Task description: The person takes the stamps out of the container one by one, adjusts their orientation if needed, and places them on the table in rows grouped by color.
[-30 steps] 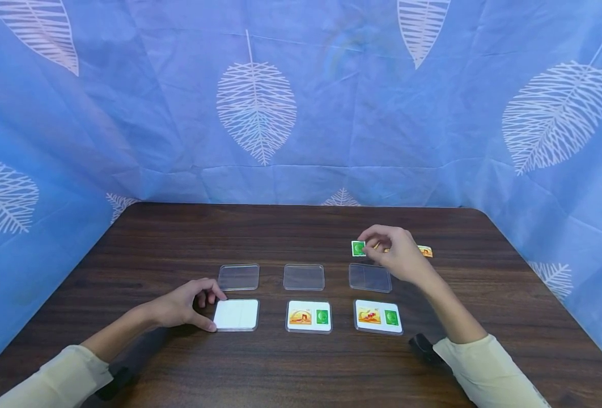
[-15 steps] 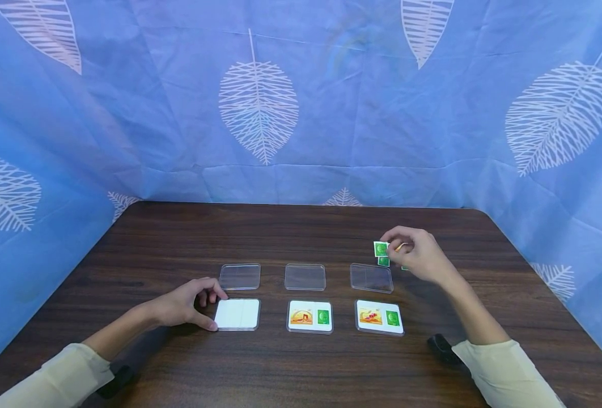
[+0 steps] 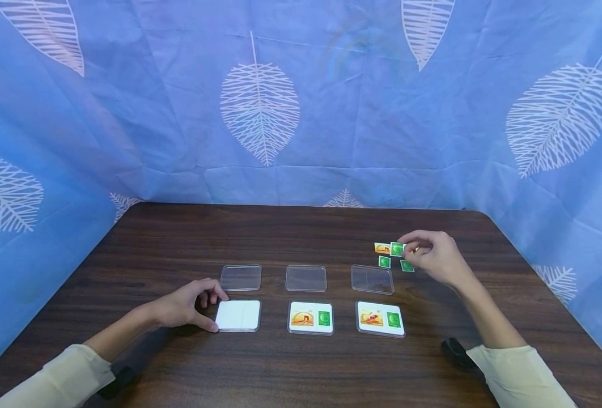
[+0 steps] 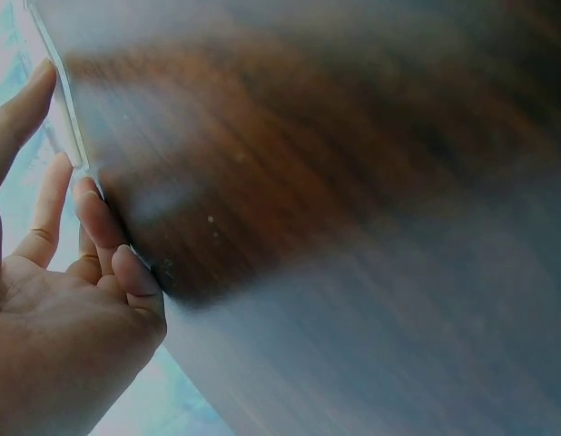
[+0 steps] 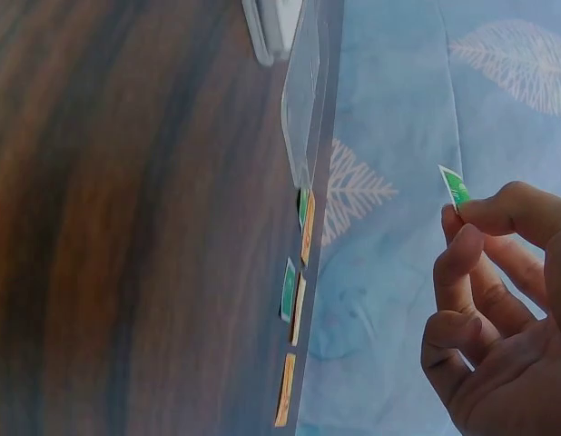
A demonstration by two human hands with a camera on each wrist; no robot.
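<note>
Presently, your right hand [image 3: 436,259] pinches a small green paper stamp [image 5: 456,189] with white edges between thumb and forefinger, raised over the dark brown wood-grain table [image 3: 291,368]. Your left hand [image 3: 183,304] spreads thumb and forefinger wide, touching the left edge of a clear rectangular plastic case [image 3: 237,330] with a white insert [image 3: 237,315]. Loose green stamps [image 3: 385,262] and an orange-yellow stamp [image 3: 382,248] lie near your right hand. Three clear plastic rectangles [image 3: 306,278] and two stamp-bearing cases [image 3: 310,332] lie between your hands.

Square paper stamp [image 3: 397,249], green, white border, between right fingers [image 5: 500,213]. Rectangular white card [image 3: 237,315] in clear plastic case [image 3: 237,331], at left fingers [image 4: 49,200]. Dark-brown wood-grain tabletop [image 3: 301,374] beneath fingers. Blue cloth [image 3: 178,113], white leaf pattern, beyond.
</note>
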